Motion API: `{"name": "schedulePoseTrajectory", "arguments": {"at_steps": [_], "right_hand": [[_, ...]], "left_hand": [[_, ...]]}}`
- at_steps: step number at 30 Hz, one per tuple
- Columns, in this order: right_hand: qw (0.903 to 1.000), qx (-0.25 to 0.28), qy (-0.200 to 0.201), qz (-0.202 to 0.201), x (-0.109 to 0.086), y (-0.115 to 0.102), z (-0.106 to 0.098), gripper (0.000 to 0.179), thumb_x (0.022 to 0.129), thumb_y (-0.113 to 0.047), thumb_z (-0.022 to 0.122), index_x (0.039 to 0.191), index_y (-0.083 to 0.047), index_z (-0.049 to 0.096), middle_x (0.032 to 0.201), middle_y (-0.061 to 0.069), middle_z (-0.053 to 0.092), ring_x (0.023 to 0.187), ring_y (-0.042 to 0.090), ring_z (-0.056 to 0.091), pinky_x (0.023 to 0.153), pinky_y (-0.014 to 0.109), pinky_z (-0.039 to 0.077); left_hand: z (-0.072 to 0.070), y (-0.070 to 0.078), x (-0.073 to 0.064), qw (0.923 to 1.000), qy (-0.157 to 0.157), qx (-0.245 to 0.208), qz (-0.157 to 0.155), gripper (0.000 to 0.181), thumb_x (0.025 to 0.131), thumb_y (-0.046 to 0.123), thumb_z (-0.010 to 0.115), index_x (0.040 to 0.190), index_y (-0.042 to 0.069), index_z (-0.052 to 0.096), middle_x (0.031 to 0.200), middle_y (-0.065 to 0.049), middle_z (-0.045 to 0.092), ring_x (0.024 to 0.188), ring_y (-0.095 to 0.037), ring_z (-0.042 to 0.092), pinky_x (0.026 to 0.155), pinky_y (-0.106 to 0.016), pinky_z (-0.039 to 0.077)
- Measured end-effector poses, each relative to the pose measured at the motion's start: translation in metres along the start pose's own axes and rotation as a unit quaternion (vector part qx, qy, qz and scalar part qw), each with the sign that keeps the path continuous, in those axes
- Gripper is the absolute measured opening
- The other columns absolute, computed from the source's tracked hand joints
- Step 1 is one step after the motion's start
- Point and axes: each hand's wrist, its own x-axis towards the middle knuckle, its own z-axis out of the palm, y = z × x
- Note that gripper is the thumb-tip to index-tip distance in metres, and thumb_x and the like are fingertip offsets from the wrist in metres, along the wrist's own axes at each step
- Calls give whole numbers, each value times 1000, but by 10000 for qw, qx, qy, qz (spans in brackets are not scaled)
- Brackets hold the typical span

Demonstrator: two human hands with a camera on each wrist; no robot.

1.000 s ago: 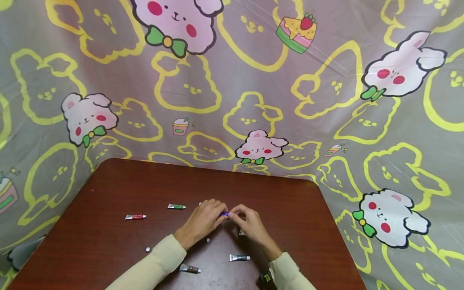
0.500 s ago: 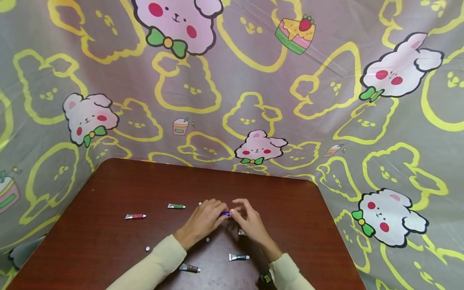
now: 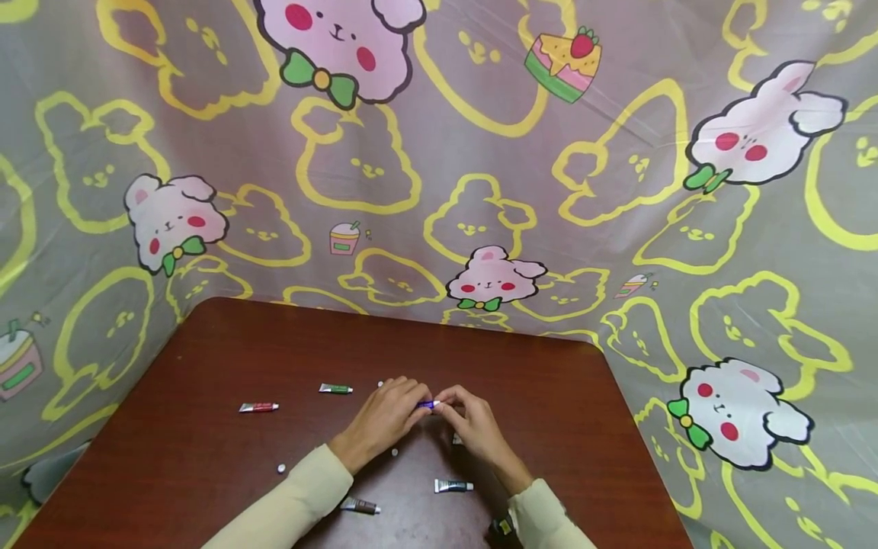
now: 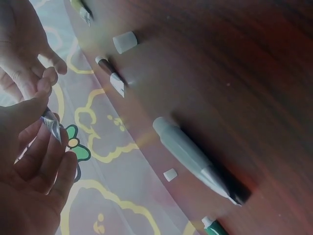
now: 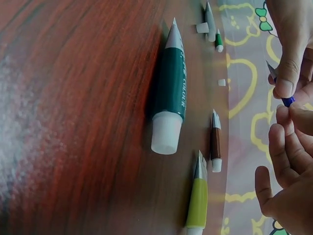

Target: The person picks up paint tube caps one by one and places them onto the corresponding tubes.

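My left hand pinches a small blue paint tube over the middle of the table. In the left wrist view the tube's silver crimped tail sticks out between thumb and fingers; its blue front end shows in the right wrist view. My right hand holds the white cap end between thumb and index finger. Whether the cap is loose cannot be told. Partly behind the right hand lies another tube, and a dark-teal tube lies nearer the front.
A green tube and a red tube lie left of the hands; a brown tube is by the left sleeve. Loose white caps are scattered about. A yellow tube appears in the right wrist view. Patterned cloth surrounds the table.
My right index finger lifted away from the tube's end half a second ago and is now back against the thumb at the cap. The left hand keeps its hold.
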Motion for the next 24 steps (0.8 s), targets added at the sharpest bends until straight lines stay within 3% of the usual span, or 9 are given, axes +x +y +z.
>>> {"name": "schedulePoseTrajectory", "arguments": {"at_steps": [6, 11, 15, 18, 24], "right_hand": [[9995, -86, -110, -284, 1, 0, 2, 7, 104, -11, 73, 108, -6, 74, 97, 6, 79, 92, 14, 74, 82, 28, 63], [9994, -202, -115, -240, 2, -2, 7, 7, 104, -12, 73, 109, -7, 72, 96, 6, 78, 87, 9, 70, 75, 25, 60], [9988, -462, -53, -144, 3, -5, 15, 9, 102, -15, 77, 108, -12, 72, 95, 2, 77, 84, 10, 67, 74, 27, 58], [9986, -514, -76, -102, 3, -7, 20, 12, 100, -17, 79, 109, -13, 72, 95, 0, 76, 87, 14, 70, 80, 31, 60], [9985, -509, -183, -121, 2, -10, 25, 22, 98, -17, 82, 116, -6, 75, 95, 0, 76, 85, 11, 71, 78, 32, 62]], "left_hand": [[1, -1, -2, 10000, -40, 36, -36, 17, 96, 27, 84, 101, 17, 70, 92, 6, 70, 86, -12, 62, 74, -32, 52], [-1, -4, -4, 9999, -125, 64, -88, 17, 97, 29, 82, 102, 17, 70, 91, 5, 69, 86, -13, 62, 76, -34, 54], [1, -11, -9, 9999, -21, 152, 19, 19, 96, 29, 83, 102, 16, 71, 90, 4, 69, 86, -14, 62, 79, -36, 55], [2, -17, -14, 9997, 80, 201, 80, 20, 94, 27, 85, 102, 15, 72, 91, 4, 70, 86, -15, 64, 80, -36, 54], [-5, -32, -21, 9996, 32, 262, -95, 18, 94, 22, 86, 102, 16, 72, 93, 4, 72, 89, -16, 65, 79, -38, 56]]}}
